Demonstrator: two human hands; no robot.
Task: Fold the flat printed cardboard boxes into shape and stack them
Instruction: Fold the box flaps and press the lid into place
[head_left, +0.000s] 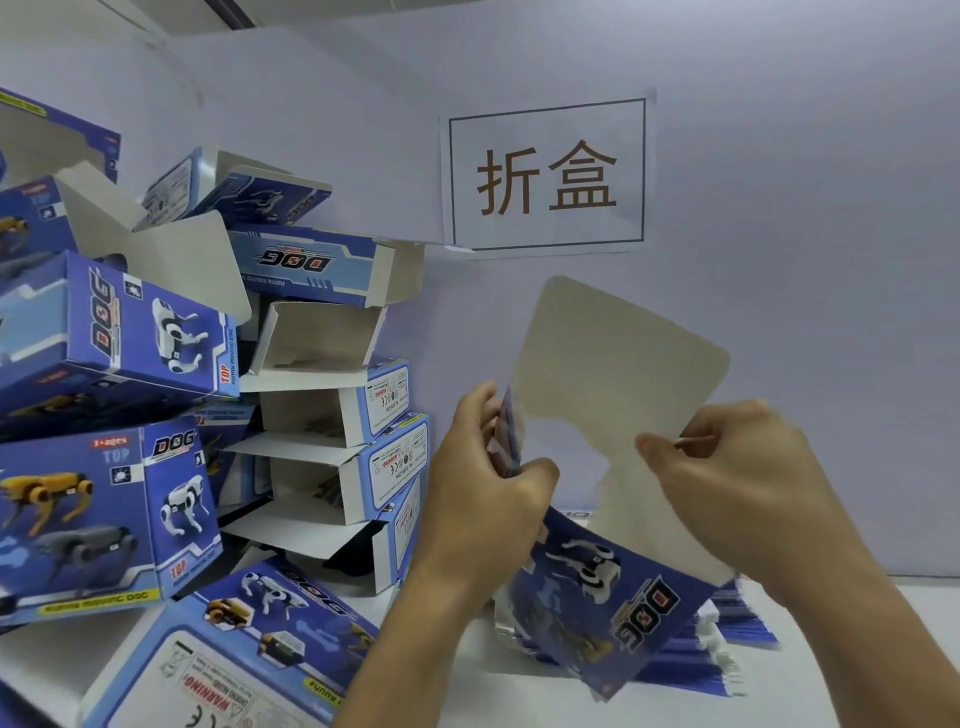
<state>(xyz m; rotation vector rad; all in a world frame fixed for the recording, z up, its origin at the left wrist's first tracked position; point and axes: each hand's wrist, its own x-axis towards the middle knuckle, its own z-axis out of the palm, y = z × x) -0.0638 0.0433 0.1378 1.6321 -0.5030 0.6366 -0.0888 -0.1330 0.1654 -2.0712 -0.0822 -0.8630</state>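
I hold one flat printed box (613, 603) up in front of the wall, blue "DOG" print facing down and its plain white flap (618, 364) standing up. My left hand (488, 483) grips the box's left edge. My right hand (737, 483) pinches the flap's right edge between thumb and fingers. Under the held box a pile of flat blue boxes (727, 649) lies on the white table (831, 675). Folded boxes (332, 431) are stacked at the left.
The stack of several folded blue boxes (109, 332) fills the left side, some leaning with open flaps. One box (223, 654) lies on its side at the front left. A paper sign (548, 174) hangs on the wall behind.
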